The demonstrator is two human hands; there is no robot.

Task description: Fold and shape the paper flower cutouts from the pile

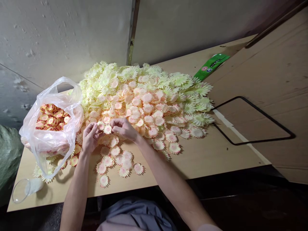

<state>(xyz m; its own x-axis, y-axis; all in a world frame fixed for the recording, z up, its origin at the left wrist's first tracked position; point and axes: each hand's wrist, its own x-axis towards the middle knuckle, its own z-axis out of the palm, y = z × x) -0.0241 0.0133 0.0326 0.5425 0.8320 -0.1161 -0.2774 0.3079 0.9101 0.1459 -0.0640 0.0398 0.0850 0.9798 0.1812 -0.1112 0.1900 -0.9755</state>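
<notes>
My left hand (90, 137) pinches a small pale artificial flower head (100, 125) by its edge, in front of the pile. Close beside it my right hand (124, 129) has its fingers closed at a second pale flower head (107, 129) with a reddish centre. The two flower heads nearly touch; I cannot tell whether they are joined. Behind and under the hands spreads a large heap of artificial flower heads (146, 98), pale green at the back and pinkish-cream in front. Several loose pink-tipped flower heads (126, 163) lie nearer the table's front edge.
On the left stands an open plastic bag (57, 141) full of red-edged flower pieces (51, 117). A clear glass (21, 191) is at the front left corner of the table (204, 160). A green packet (211, 66), a black wire frame (264, 141) and cardboard (271, 80) are at right.
</notes>
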